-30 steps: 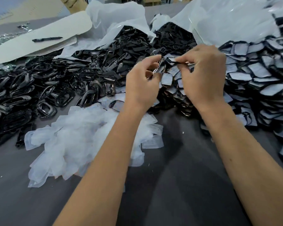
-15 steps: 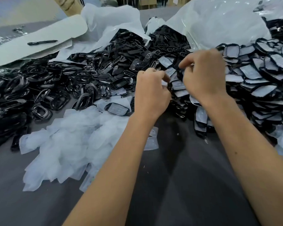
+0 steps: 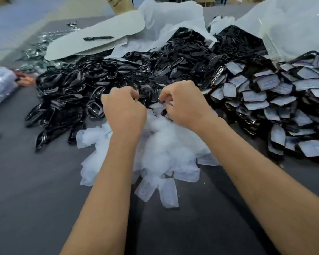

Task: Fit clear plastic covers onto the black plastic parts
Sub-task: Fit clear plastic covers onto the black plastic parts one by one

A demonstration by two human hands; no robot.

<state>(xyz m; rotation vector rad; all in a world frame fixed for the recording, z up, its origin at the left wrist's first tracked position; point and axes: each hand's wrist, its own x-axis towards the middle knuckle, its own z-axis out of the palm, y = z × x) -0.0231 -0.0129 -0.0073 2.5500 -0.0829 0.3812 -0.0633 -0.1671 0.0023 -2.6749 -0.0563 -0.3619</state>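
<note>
Pinching black part [image 3: 145, 97] between left hand [image 3: 124, 109], right hand [image 3: 182, 103] (fingers curled).

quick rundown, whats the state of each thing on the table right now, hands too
left hand: fingers curled, pinching a black plastic part
right hand: fingers curled at the same part, grip hidden
pile of bare black plastic parts: loose, uncovered
pile of clear plastic covers: loose, heaped under the hands
pile of covered black parts: covers on
black pen: lying flat on the white board
</note>
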